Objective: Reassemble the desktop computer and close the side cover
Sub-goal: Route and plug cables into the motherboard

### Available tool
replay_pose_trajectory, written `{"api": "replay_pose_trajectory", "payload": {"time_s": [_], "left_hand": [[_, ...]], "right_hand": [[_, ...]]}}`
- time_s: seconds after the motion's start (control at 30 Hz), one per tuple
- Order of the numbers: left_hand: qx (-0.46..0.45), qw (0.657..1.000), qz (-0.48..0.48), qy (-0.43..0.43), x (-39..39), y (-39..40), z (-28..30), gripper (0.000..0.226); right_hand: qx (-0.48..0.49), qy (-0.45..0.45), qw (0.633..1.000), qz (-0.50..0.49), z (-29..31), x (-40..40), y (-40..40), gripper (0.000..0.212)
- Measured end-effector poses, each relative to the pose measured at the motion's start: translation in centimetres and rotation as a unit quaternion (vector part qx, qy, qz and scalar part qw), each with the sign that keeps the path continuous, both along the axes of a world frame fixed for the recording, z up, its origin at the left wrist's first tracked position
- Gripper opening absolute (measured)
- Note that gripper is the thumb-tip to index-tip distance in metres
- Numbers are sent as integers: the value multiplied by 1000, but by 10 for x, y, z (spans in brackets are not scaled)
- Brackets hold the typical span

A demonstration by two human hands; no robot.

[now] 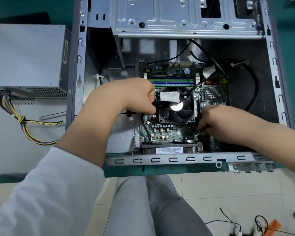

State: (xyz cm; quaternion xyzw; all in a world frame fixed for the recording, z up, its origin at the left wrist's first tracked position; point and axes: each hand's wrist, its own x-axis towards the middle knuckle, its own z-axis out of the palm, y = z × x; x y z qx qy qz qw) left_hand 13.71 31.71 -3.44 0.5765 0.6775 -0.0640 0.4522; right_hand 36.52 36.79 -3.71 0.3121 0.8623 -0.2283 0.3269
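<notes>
Currently an open grey metal desktop computer case lies on its side on a green worktop, side cover off, green motherboard w/ black square CPU fan inside. Left hand has fingers curled, pinching a black cable beside the fan. Right hand has fingers bunched, pinching thin coloured wires at the board's near edge. Step looks like reconnecting cables. Next probably needs the plug pressed squarely onto its header. Grey power supply box sits outside, left.
</notes>
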Motion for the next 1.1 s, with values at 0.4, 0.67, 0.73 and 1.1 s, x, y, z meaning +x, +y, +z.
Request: {"api": "replay_pose_trajectory", "payload": {"time_s": [0.4, 0.67, 0.73, 1.1], "left_hand": [[1, 1000, 2, -6, -1, 0, 2, 12], [1, 1000, 5, -8, 0, 0, 1, 12], [1, 1000, 5, -10, -1, 0, 1, 10], [5, 1000, 3, -11, -1, -1, 1, 14]], "right_hand": [[11, 13, 994, -104, -11, -6, -3, 17], [-9, -9, 987, -160, -19, -6, 1, 16], [-12, -20, 988, -154, -20, -7, 1, 18], [-1, -8, 993, -116, -19, -7, -2, 14]]}}
